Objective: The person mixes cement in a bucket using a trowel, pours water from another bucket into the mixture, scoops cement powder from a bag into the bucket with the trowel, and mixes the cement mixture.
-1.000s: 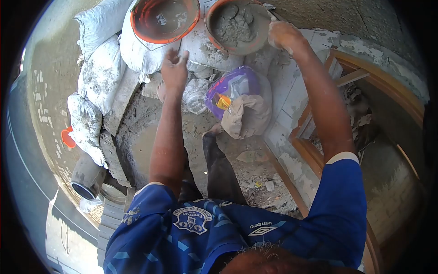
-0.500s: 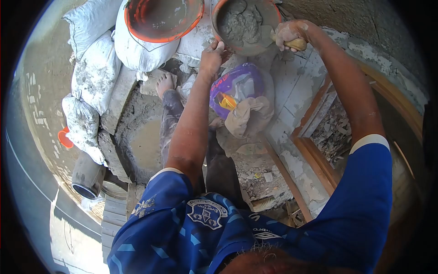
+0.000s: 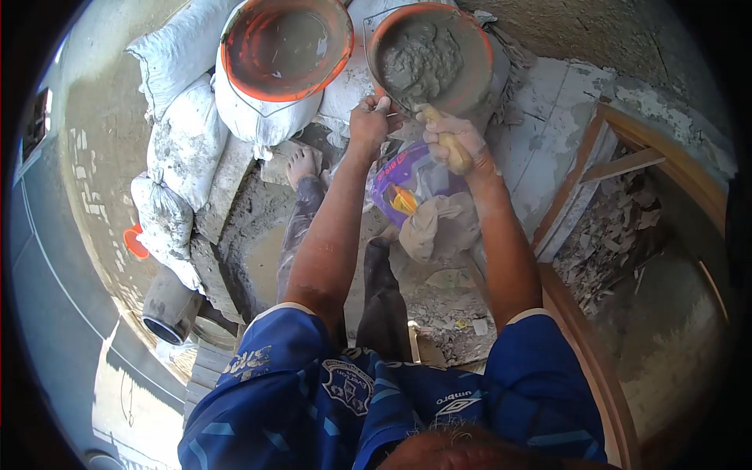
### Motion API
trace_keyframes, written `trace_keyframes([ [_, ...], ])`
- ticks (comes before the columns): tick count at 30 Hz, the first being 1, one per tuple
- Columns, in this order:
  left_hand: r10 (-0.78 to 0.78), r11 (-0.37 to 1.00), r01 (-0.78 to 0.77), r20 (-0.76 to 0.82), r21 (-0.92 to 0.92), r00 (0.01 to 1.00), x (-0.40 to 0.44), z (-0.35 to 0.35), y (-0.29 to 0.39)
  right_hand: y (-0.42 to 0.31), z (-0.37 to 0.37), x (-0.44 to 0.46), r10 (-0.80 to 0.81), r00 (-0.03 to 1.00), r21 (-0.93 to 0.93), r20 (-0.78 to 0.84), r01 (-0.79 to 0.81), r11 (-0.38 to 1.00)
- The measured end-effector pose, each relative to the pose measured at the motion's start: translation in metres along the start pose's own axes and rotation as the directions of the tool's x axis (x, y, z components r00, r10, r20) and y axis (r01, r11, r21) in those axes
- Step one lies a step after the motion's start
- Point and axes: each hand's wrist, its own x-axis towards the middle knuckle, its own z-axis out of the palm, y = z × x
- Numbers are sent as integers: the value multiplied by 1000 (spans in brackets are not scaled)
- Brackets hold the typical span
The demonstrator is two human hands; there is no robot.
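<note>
An orange-rimmed bucket (image 3: 489,59) holds wet grey mortar (image 3: 423,63). At its near left edge is my left hand (image 3: 372,125), fingers curled and closed on the bucket by its rim or wire handle; the exact contact is hard to see. My right hand (image 3: 462,141) is wrapped around the wooden handle of a trowel (image 3: 453,153) at the bucket's near edge. The trowel's blade cannot be made out. Just below both hands lies a purple plastic bag (image 3: 384,184) with a yellow item and a dusty cloth-like bundle (image 3: 439,227).
A second orange bucket (image 3: 345,66) with watery grey residue stands on the left. White filled sacks (image 3: 188,129) are stacked along the wall. A wooden frame (image 3: 576,184) surrounds rubble (image 3: 603,243) on the right. A dark cylindrical container (image 3: 168,305) lies at lower left.
My right hand has moved left and nearer to me with the trowel, from the bucket's right side to its near edge. My left hand stays at the rim. The view has shifted slightly.
</note>
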Motion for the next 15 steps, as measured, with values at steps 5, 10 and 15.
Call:
trace_keyframes([
  [5,28,999,-29,30,17,999,-4,6,-2,9,8,16,-136,972,335,193,65,940],
  [10,8,1000,-8,18,28,1000,-4,5,1,-19,22,-28,-148,974,287,170,95,953],
  [15,18,1000,-18,24,17,1000,-6,8,5,-59,30,-29,-130,936,-619,-327,-108,778],
])
